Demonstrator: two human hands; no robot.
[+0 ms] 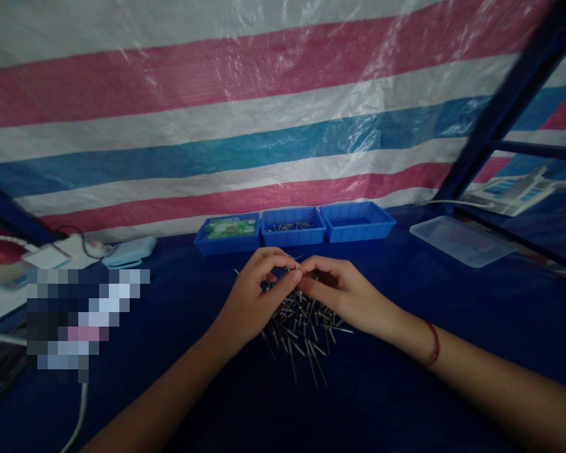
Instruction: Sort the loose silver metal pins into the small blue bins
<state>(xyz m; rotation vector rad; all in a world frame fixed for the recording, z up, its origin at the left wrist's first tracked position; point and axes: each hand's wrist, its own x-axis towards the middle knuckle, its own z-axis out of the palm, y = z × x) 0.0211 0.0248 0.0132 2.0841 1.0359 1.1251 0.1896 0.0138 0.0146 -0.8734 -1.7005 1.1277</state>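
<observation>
A loose heap of thin metal pins (302, 330) lies on the dark blue table cover (387, 390). My left hand (255, 296) and my right hand (332, 286) meet just above the far side of the heap, fingertips touching each other. The fingers of both pinch something small between them, apparently a pin, though it is too small to make out clearly. A red string circles my right wrist (434, 343).
Three blue bins stand in a row behind the heap: the left bin (229, 234) holds green boards, the middle bin (293, 229) holds pins, the right bin (358, 221) looks bare. A clear plastic lid (460, 240) lies right. Pale objects and cables (122, 251) sit left. A striped tarp hangs behind.
</observation>
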